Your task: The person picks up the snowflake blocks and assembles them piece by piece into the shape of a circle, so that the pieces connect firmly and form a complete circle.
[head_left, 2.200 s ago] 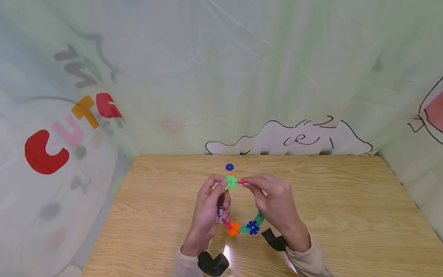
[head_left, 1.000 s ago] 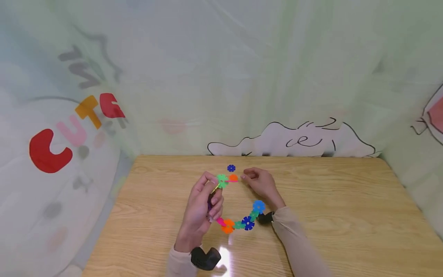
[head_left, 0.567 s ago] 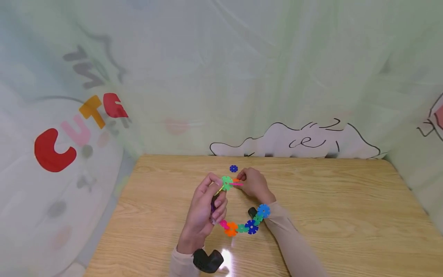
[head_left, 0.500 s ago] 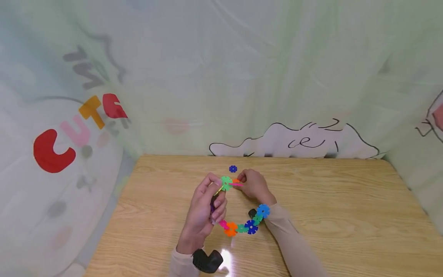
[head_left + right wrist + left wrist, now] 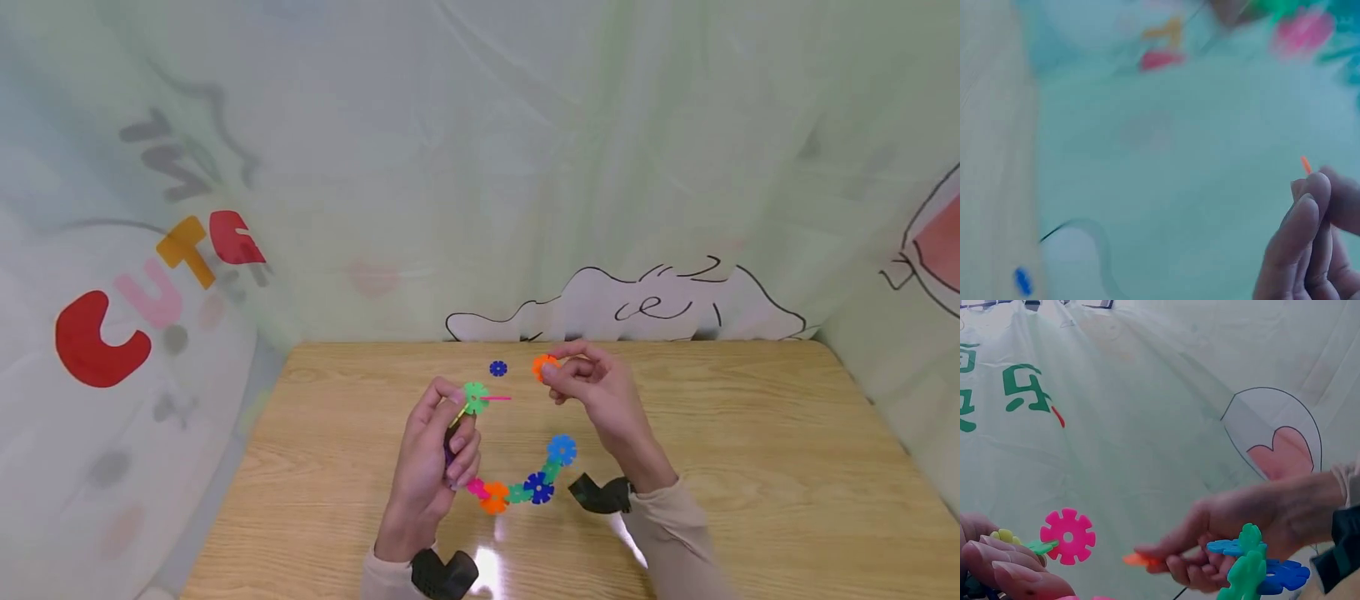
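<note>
My left hand (image 5: 433,450) grips a chain of notched, flower-shaped interlocking discs. At its fingertips is a green disc (image 5: 475,398), with a pink disc (image 5: 1068,537) slotted into it and seen edge-on in the head view. Below the hand the chain curves right through an orange disc (image 5: 494,497) and a dark blue disc (image 5: 538,488) to a light blue disc (image 5: 562,450) at its end. The part inside the palm is hidden. Between thumb and fingers my right hand (image 5: 607,400) pinches a loose orange disc (image 5: 545,367), apart from the chain.
One dark blue disc (image 5: 498,368) lies near the back edge of the wooden table (image 5: 337,417). A printed cloth (image 5: 525,167) hangs behind and beside the table. Black wrist cameras (image 5: 444,575) sit on both forearms.
My right hand let go of the pink disc, which stays on the green one. It then reached to the table, picked up the orange disc and raised it to the right.
</note>
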### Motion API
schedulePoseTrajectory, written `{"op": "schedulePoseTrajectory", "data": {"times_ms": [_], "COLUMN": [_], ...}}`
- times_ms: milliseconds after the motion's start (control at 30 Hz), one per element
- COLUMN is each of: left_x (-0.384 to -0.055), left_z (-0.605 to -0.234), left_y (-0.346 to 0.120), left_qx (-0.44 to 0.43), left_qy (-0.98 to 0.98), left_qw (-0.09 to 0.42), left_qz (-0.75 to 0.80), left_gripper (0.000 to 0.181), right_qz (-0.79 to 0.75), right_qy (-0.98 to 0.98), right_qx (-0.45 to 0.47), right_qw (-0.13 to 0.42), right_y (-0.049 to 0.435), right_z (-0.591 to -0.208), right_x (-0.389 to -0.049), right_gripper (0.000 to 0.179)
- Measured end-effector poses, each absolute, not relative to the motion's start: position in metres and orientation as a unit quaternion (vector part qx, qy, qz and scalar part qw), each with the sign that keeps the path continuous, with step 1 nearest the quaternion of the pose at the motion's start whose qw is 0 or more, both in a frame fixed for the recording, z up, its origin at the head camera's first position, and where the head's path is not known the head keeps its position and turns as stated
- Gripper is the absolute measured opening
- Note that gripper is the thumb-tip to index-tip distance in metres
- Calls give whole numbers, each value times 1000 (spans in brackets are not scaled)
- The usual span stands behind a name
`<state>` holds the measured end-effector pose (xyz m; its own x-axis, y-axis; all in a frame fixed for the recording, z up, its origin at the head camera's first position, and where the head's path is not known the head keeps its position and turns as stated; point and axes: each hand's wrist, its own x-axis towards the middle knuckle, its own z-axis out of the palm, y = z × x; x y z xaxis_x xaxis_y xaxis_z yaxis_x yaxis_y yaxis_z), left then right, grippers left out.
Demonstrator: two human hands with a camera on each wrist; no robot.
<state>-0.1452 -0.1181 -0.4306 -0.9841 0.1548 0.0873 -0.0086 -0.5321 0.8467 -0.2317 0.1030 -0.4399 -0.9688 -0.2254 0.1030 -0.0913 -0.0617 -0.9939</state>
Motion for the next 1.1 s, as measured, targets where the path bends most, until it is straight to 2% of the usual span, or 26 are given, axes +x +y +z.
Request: {"op": "schedulePoseTrajectory", "data": {"times_ms": [133, 300, 500, 1100], "left_x": [-144, -144, -142, -139], "left_z": [-430, -429, -429, -423], "left_y": [-114, -112, -110, -106], "left_qx": [82, 91, 88, 83], "left_qy": [478, 472, 472, 476], "left_qw": [46, 42, 37, 30], "left_qz": [873, 876, 876, 875], "left_gripper": [19, 19, 19, 20], "right_qz": [-740, -725, -725, -725], "right_qy": [651, 661, 663, 656], "right_qx": [-169, -194, -184, -210], "right_qw": [14, 10, 20, 11], "right_y": [105, 99, 96, 94], "right_z": [-415, -405, -404, -404], "right_x": [-205, -192, -187, -183], "right_gripper": [10, 16, 21, 15]}}
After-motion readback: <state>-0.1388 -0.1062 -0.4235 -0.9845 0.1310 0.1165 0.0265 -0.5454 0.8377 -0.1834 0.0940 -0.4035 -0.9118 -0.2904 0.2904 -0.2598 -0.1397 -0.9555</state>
